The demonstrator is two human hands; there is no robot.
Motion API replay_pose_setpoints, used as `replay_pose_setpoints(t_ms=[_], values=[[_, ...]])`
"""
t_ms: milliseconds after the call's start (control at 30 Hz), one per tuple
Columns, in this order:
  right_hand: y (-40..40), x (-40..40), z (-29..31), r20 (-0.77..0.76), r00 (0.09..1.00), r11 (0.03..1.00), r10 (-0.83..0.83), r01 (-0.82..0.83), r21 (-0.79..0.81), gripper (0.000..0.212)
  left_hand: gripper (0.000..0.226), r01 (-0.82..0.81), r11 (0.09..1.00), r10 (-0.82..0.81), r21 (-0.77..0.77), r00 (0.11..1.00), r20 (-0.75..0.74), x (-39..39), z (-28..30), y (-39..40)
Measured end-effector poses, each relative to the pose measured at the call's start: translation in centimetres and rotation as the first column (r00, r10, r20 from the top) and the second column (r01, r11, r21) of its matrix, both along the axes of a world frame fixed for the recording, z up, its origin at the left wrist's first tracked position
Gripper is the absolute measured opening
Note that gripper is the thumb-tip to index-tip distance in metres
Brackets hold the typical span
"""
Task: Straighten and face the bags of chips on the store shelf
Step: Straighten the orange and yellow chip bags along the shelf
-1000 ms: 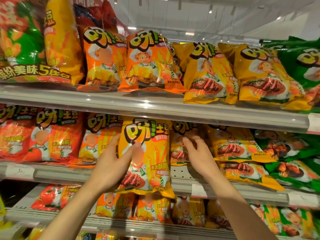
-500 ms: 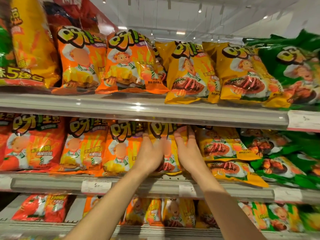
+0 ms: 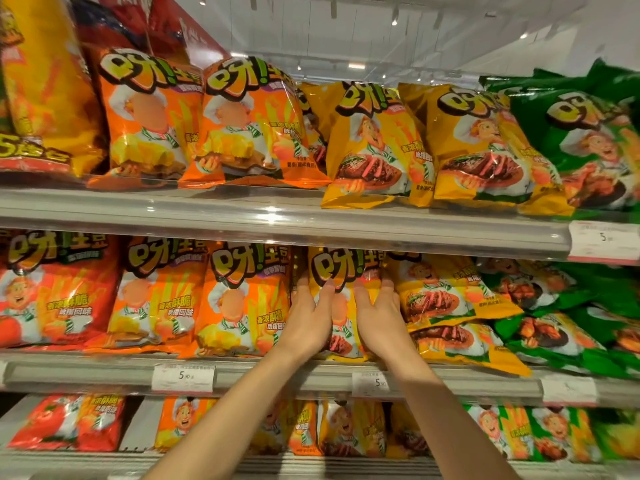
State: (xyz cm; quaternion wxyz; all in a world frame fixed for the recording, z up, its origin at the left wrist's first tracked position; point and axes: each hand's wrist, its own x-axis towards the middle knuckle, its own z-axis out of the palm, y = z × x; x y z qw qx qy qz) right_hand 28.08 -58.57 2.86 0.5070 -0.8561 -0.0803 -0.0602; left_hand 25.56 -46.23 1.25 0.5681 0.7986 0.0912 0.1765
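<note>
Since the previous frame, both hands have settled flat on the yellow chip bag (image 3: 341, 271), now upright and front-facing on the middle shelf (image 3: 277, 375) between the orange chip bag (image 3: 242, 299) and the slumped yellow steak-picture bags (image 3: 446, 299). Left hand (image 3: 308, 320) and right hand (image 3: 381, 320) press its two side edges, fingers extended, neither closed around it.
</note>
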Motion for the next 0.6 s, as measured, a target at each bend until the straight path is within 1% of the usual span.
replay_pose_setpoints(t_ms=[167, 267, 367, 433, 533, 600], values=[[-0.5, -0.4, 0.5, 0.005, 1.0, 0.999, 0.012, -0.012, 0.047, 0.076, 0.086, 0.015, 1.0, -0.015, 0.026, 1.0, 0.017, -0.8, 0.0, 0.5], [-0.8, -1.3, 1.0, 0.065, 0.998, 0.998, 0.011, -0.015, 0.064, 0.078, 0.089, -0.004, 0.999, 0.0, 0.036, 0.995, 0.096, -2.5, 0.2, 1.0], [-1.2, -2.8, 1.5, 0.148, 0.989, 0.996, 0.028, -0.04, 0.079, 0.075, 0.081, 0.044, 0.999, -0.046, 0.014, 0.982, 0.183, -4.3, 0.7, 1.9], [-1.6, -3.9, 1.7, 0.207, 0.976, 0.991, 0.062, -0.086, 0.106, 0.062, 0.076, 0.044, 0.999, -0.045, 0.006, 0.977, 0.21, -5.5, 0.7, 2.4], [-2.5, -5.6, 1.3, 0.264, 0.96, 0.966, 0.097, -0.154, 0.208, 0.03, 0.063, 0.013, 1.0, -0.008, -0.017, 0.967, 0.253, -7.0, 0.1, 3.0], [-3.6, -6.6, 0.5, 0.264, 0.961, 0.951, 0.089, -0.161, 0.265, 0.022, 0.047, 0.023, 0.999, -0.012, -0.037, 0.964, 0.266, -8.2, -0.6, 3.4]])
